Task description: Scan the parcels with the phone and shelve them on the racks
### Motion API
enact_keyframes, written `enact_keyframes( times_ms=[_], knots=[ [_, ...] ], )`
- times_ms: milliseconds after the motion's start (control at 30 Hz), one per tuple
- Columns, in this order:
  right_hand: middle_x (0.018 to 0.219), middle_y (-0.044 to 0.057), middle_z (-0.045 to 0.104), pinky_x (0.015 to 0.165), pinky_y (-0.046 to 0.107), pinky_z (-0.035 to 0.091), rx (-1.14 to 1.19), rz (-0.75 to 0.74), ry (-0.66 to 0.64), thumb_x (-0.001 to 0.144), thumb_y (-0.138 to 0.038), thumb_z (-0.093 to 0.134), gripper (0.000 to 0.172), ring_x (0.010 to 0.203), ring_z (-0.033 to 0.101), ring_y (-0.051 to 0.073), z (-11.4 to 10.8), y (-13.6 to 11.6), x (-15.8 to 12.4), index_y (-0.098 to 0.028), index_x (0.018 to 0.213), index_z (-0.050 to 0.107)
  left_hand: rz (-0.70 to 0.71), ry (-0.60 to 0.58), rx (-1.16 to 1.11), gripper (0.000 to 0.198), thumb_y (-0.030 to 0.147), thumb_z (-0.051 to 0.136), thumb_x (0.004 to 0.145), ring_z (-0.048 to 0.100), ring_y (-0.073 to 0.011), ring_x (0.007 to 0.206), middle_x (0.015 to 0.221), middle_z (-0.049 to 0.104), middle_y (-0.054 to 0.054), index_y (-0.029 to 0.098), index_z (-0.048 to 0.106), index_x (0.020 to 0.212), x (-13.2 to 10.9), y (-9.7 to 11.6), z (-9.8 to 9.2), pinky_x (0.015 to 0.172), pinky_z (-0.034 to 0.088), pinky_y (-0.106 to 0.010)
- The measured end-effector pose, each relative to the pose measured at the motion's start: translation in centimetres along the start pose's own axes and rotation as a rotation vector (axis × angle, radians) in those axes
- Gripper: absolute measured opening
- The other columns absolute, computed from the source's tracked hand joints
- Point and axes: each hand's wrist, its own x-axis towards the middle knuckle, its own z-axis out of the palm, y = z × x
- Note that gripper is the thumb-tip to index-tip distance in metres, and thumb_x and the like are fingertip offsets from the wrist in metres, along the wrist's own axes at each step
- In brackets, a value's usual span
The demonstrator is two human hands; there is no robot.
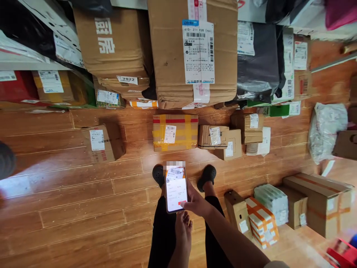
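A smartphone (176,191) is held upright over the floor, its lit screen facing me and showing a parcel label above a white form. My right hand (195,201) grips it from the right side, thumb resting on the red button low on the screen. Just under the phone's bottom edge is my left hand (184,222), its fingers curled in and nothing visible in them. Whether it touches the phone I cannot tell. Beyond the phone, a yellow-taped carton (181,141) lies on the wooden floor.
A large labelled carton (170,56) sits on the shelf ahead, beside a carton (125,37) and a grey parcel bag (258,70). Small boxes (213,130) line the floor; another box (102,143) stands left. Several parcels, including an orange-taped box (262,223), stand at right.
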Motion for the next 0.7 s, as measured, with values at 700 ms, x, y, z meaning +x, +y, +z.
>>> enact_keyframes(
  times_ms=[700],
  knots=[
    [0.130, 0.005, 0.060, 0.101, 0.049, 0.046, 0.109, -0.273, 0.165, 0.077, -0.016, 0.077, 0.071, 0.121, 0.055, 0.030, 6.7, -5.8, -16.8, -0.033, 0.135, 0.041, 0.134, -0.122, 0.164, 0.034, 0.030, 0.070, 0.072, 0.061, -0.0121, 0.073, 0.090, 0.064, -0.002, 0.021, 0.061, 0.104, -3.5, -1.0, -5.6, 0.067, 0.042, -0.025]
  ],
)
